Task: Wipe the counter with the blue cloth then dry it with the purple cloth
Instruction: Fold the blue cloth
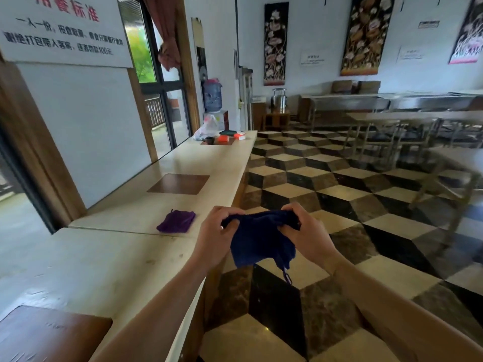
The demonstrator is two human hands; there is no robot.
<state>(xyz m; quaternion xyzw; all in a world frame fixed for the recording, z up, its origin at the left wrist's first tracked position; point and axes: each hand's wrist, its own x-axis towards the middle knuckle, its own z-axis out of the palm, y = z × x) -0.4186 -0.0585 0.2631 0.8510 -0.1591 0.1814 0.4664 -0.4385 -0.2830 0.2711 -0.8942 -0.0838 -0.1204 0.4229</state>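
Here I grip the blue cloth [261,240] bunched in both my left hand [218,235] and right hand [307,231], off the counter's [130,257] front edge; the purple cloth [177,221] lies near that edge.

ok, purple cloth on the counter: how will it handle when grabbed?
Purple cloth lies folded and slightly rumpled, so probably floppy, likely unfolding when lifted by one edge. It looks thin, so probably light. Pushed across the smooth counter, it may bunch rather than slide.

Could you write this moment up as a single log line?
phase: preparing to wipe | left hand + right hand: holding blue cloth beside counter | purple cloth: lying on counter, untouched
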